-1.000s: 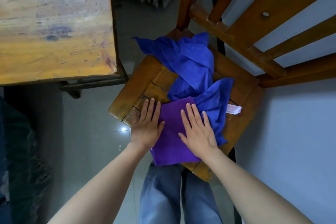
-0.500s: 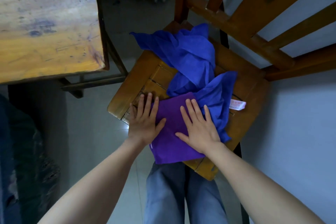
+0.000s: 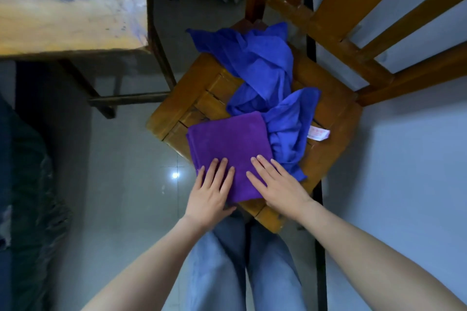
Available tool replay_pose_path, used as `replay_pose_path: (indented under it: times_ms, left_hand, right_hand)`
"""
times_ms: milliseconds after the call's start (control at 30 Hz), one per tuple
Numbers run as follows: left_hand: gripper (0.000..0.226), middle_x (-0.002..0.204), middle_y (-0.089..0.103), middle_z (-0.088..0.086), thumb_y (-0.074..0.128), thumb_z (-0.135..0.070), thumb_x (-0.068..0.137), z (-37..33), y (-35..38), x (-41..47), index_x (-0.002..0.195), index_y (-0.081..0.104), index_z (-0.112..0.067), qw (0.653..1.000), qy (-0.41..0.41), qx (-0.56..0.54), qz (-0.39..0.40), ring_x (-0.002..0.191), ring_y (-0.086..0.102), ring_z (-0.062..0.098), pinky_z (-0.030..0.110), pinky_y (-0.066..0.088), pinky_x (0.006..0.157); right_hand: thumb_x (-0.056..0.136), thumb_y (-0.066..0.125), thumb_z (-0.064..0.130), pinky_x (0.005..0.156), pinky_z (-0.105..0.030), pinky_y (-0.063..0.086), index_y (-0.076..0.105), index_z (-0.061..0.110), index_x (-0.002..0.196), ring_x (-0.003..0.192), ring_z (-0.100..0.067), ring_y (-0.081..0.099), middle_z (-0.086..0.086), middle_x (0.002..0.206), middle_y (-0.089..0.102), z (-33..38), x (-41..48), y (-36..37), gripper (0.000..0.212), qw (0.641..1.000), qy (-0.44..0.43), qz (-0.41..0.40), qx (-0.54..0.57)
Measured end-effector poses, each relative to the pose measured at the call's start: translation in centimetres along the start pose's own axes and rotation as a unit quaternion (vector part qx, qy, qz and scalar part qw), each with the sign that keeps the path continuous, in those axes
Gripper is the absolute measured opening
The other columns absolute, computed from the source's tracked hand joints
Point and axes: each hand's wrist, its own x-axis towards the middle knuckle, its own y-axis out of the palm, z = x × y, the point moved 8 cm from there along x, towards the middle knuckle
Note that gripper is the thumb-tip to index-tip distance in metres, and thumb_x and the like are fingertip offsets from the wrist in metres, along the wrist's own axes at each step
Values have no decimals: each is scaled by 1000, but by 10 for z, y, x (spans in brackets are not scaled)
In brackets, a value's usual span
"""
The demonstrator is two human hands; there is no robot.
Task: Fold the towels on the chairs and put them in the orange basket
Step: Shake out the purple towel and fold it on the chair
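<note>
Palms flat on the folded purple towel, at the near corner of the chair

My left hand and right hand lie open, fingers straight, pressing the near end of the purple towel and gripping nothing. It lies folded on the front of the chair seat. It looks soft, light and limp, so I'd pinch all layers at the folded edge or it may fall open. Just beyond, touching it, the blue towel lies crumpled. No orange basket in view.
</note>
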Motion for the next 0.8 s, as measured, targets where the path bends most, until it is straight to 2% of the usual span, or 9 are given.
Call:
replay_pose_path:
  times_ms: [67, 133, 233, 300, 400, 500, 633, 733, 800]
  left_hand:
    - [112, 128, 58, 17, 84, -54, 35, 4, 3, 2, 129, 40, -10, 1000, 5, 14, 1, 120, 51, 35, 50, 46, 92]
    - [100, 125, 60, 17, 84, -44, 43, 4, 2, 3, 127, 42, -9, 999, 6, 30, -19, 113, 58, 36, 49, 48, 91]
    - [56, 124, 60, 19, 57, -25, 74, 0, -2, 2, 126, 42, -8, 996, 4, 48, -79, 110, 59, 37, 49, 49, 88]
    - [47, 120, 62, 19, 40, -17, 76, 1, -6, 2, 122, 44, -8, 996, -3, 36, -86, 106, 62, 38, 48, 51, 85]
    - [43, 110, 67, 17, 36, -15, 72, 1, -18, 5, 113, 46, -10, 995, -3, -1, -98, 97, 66, 36, 44, 54, 77]
    - [41, 101, 70, 13, 35, -19, 68, 1, -31, 7, 107, 46, -13, 995, 2, -29, -100, 89, 68, 31, 37, 55, 72]
    - [41, 104, 69, 10, 41, -23, 68, 5, -46, 2, 109, 46, -17, 992, -28, -13, -125, 95, 65, 30, 37, 41, 84]
    - [56, 115, 64, 14, 51, -37, 67, -8, -57, -9, 119, 47, -16, 986, -39, 11, -160, 108, 54, 32, 43, 34, 91]
    - [78, 118, 63, 15, 65, -54, 58, -21, -58, -14, 124, 46, -16, 987, -49, 25, -149, 109, 54, 31, 45, 36, 91]
  right_hand:
    - [80, 37, 12, 92, -43, 49, 66, 10, 114, 115, -34, 58, -21, 123, 60, 1, 2, 0, 45, 1000, 10, -13, 2]
    - [80, 35, 11, 91, -43, 49, 66, 10, 113, 114, -35, 58, -22, 122, 61, 4, 1, 0, 46, 1000, 17, -24, 0]
    - [78, 34, 10, 89, -43, 50, 67, 9, 111, 113, -36, 59, -23, 119, 62, 6, 2, -1, 46, 1000, 17, -22, 3]
    - [78, 35, 9, 86, -42, 52, 69, 9, 105, 108, -36, 62, -22, 114, 65, 7, 3, -6, 43, 999, 14, -31, 9]
    - [78, 38, 7, 77, -39, 56, 72, 8, 91, 96, -33, 67, -19, 102, 70, 7, 4, -16, 36, 998, 16, -57, 21]
    - [78, 42, 6, 68, -35, 58, 72, 7, 84, 86, -30, 69, -16, 91, 72, 3, 1, -32, 30, 994, 25, -102, 34]
    - [78, 46, 6, 64, -31, 57, 70, 8, 82, 79, -27, 69, -12, 84, 71, -2, -1, -58, 24, 986, 41, -153, 48]
    - [72, 60, 5, 54, -26, 53, 69, 7, 85, 71, -26, 67, -10, 79, 69, -6, -2, -76, 16, 982, 56, -166, 67]
    - [62, 75, 9, 47, -25, 50, 69, 6, 88, 66, -25, 65, -9, 77, 68, -5, -2, -84, 27, 984, 43, -151, 87]
